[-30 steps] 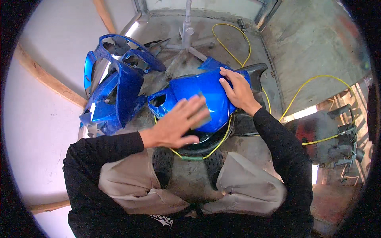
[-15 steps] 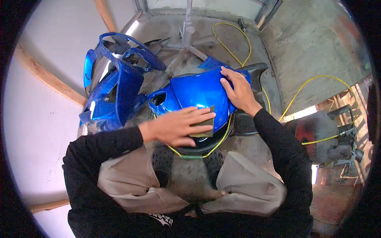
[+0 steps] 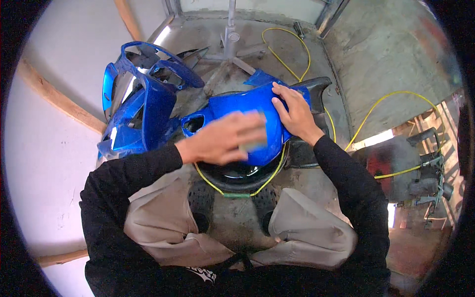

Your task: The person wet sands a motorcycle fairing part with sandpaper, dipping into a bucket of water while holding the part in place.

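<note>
A glossy blue scooter body panel [image 3: 237, 102] lies in front of me over a round black basin [image 3: 240, 180] with a yellow handle. Across its near left part, my left hand [image 3: 222, 138] is smeared by motion, holding a sheet of sandpaper [image 3: 255, 147] under its fingers. Little of the sheet shows. On the panel's right side rests my right hand [image 3: 297, 116], its fingers stretched out and lying on the blue surface. An oval opening [image 3: 193, 123] is at the panel's left end, beside my left hand.
To the left stands a larger blue fairing [image 3: 148, 109]. Behind the panel is a grey metal stand [image 3: 230, 47]. A yellow hose [image 3: 309, 57] loops over the floor, and another stretch reaches the dark red and black machine [image 3: 396, 163] at right. A black plastic part [image 3: 302, 153] lies by the basin.
My left hand has moved up and slightly left over the panel, taking the sandpaper with it and uncovering more of the basin. My right hand keeps its place on the panel.
</note>
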Demonstrator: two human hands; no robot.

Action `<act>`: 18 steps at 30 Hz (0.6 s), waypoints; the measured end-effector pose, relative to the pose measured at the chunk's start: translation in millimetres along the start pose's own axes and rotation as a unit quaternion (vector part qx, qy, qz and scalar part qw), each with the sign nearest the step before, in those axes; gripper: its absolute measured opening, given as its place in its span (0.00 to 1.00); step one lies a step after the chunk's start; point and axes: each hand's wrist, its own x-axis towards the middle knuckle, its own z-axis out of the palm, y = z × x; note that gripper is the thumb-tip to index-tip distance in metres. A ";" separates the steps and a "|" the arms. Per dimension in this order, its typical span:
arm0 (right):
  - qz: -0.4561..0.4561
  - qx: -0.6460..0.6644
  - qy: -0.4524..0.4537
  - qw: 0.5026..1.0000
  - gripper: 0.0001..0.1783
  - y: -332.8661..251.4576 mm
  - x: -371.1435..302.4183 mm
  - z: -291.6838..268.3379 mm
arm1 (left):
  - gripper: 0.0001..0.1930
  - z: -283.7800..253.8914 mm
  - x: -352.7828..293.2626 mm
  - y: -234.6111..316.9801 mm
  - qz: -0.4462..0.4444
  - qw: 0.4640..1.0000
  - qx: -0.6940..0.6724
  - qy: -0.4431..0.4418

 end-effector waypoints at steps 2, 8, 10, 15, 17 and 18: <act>0.008 0.002 -0.005 1.000 0.24 0.2 1.1 -0.1 | 0.39 -3.2 2.3 -2.7 -0.155 0.984 0.000 0.090; 0.005 0.002 -0.002 1.000 0.22 2.6 1.9 -0.2 | 0.36 1.6 8.9 -1.7 0.084 0.994 -0.003 -0.073; 0.010 0.011 -0.003 1.000 0.22 2.2 -0.1 -0.2 | 0.34 0.2 12.2 -3.5 0.172 0.977 0.001 -0.126; -0.005 -0.002 -0.007 1.000 0.21 2.8 1.3 -1.1 | 0.35 -6.2 12.8 -5.4 -0.130 0.989 0.039 0.055; -0.001 0.008 -0.006 1.000 0.21 2.7 1.8 -2.0 | 0.36 -4.4 9.6 -0.6 -0.023 0.999 0.029 -0.025; 0.004 0.019 -0.007 1.000 0.21 2.2 1.3 -2.3 | 0.36 -4.6 8.3 0.0 0.058 0.994 0.017 -0.086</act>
